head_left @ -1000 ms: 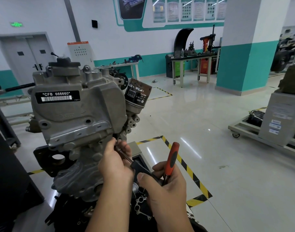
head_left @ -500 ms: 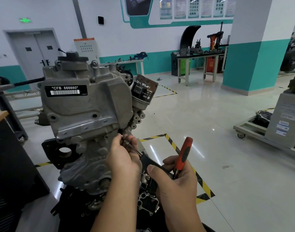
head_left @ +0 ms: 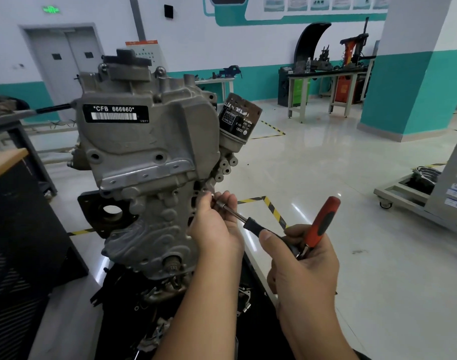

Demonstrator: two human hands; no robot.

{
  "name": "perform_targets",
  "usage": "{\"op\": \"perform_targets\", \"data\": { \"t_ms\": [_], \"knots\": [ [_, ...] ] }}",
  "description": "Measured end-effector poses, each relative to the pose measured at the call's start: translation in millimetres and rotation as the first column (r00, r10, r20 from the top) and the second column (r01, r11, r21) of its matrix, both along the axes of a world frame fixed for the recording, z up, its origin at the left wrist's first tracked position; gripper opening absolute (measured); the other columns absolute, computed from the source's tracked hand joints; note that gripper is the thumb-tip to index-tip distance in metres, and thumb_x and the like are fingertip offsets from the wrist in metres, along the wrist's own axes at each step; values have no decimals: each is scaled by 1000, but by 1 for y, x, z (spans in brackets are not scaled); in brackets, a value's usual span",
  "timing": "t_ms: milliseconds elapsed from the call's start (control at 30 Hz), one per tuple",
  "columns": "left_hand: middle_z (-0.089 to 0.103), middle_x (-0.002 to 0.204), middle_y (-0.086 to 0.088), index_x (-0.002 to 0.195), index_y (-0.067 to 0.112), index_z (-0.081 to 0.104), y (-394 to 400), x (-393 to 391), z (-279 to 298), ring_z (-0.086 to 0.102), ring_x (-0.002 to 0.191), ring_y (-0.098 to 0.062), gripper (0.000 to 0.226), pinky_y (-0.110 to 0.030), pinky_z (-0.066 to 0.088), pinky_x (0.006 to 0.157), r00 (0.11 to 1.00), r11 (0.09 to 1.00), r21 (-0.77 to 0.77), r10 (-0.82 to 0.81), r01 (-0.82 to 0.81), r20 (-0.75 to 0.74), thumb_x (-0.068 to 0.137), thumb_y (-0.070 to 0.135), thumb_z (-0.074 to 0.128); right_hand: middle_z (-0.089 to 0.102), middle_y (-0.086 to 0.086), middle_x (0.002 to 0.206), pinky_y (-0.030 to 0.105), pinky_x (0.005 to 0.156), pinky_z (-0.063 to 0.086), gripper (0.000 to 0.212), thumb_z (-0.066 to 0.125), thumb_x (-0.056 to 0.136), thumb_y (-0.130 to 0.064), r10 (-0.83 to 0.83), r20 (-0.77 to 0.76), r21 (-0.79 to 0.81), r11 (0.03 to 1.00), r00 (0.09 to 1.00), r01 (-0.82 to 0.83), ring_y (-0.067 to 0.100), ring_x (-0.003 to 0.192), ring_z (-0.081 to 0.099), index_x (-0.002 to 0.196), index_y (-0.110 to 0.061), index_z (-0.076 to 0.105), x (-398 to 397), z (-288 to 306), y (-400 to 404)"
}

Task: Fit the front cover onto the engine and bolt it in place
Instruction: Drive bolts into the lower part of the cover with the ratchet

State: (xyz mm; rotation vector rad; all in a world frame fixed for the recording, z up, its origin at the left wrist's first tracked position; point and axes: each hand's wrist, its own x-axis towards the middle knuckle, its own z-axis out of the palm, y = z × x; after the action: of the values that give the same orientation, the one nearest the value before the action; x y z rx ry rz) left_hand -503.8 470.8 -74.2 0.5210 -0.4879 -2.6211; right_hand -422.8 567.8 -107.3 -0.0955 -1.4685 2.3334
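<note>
Steadying the socket (head_left: 218, 203) with my left hand (head_left: 217, 229) pinching it at a bolt hole on the front cover (head_left: 144, 162), already seated on the engine, right hand (head_left: 300, 258) gripping the ratchet handle (head_left: 323, 222). Cross-threading's likely if the extension (head_left: 232, 213) is tilting.

Bright, floor (head_left: 313, 178) glare, edges perhaps slightly blurred.

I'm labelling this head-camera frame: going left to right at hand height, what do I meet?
Front cover → left hand → ratchet, held in the right hand → wheeled cart.
</note>
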Motion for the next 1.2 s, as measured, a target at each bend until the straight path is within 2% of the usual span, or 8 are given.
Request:
{"op": "perform_targets", "data": {
  "t_ms": [100,267,433,633,733,900,1067,1200],
  "knots": [
    [65,58,-6,88,3,58,5,0,-5,65,48,-13,18,-21,55,50,1000,999,44,-26,25,9,103,10,54,52,1,76,33,55,37,34,88,59,-30,6,33,-3,1000,999,-6,21,55,42,83,-31,64,-3,-6,5],
    [68,78,-10,99,1,60,5,-2,-16,71,54,-17,19,-21,56,50,999,960,276,-40,40,-5,106,16,51,51,1,72,40,66,41,30,89,76,-18,-35,113,32,999,993,32,22,62,44,76,-31,61,-10,-20,8],
    [63,90,-9,98,3,57,10,-5,-23,74,61,-20,17,-26,62,59,1000,948,319,-18,20,-10,106,16,50,53,-5,65,38,63,43,27,86,73,-25,-103,127,42,994,986,99,23,58,46,74,-32,60,-8,-25,2],
    [69,85,-11,95,0,58,16,-3,-30,76,68,-26,19,-26,59,52,999,935,353,-46,44,-3,105,16,54,59,-5,71,40,62,51,24,82,67,-38,-225,114,110,971,968,213,27,63,54,77,-40,60,-4,-21,-10],
    [72,65,-8,93,2,57,15,-4,-32,76,64,-23,22,-25,58,50,997,932,357,-74,63,16,106,19,50,59,-5,73,44,67,54,23,81,68,-39,-249,117,103,966,961,238,27,65,55,77,-42,60,-3,-19,-15],
    [78,78,-10,114,3,56,19,-5,-41,78,79,-20,26,-39,56,94,984,953,283,-145,110,105,106,27,48,59,-7,73,56,69,61,26,83,77,-37,-260,107,190,953,960,237,32,68,62,74,-43,58,-1,-20,-23],
    [74,78,-13,105,1,54,4,-2,-36,75,60,-20,23,-27,59,55,993,946,318,-90,60,82,106,23,48,58,-5,73,56,66,58,26,83,72,-36,-217,163,129,972,962,198,29,62,56,69,-41,58,-1,-23,-31],
    [71,65,-10,98,1,54,-14,-1,-33,72,55,-18,19,-23,60,52,995,965,260,-49,25,87,106,17,48,56,-3,75,49,68,56,23,81,69,-39,-181,174,138,978,968,158,26,65,54,71,-39,58,1,-24,-38]
  ]
}}
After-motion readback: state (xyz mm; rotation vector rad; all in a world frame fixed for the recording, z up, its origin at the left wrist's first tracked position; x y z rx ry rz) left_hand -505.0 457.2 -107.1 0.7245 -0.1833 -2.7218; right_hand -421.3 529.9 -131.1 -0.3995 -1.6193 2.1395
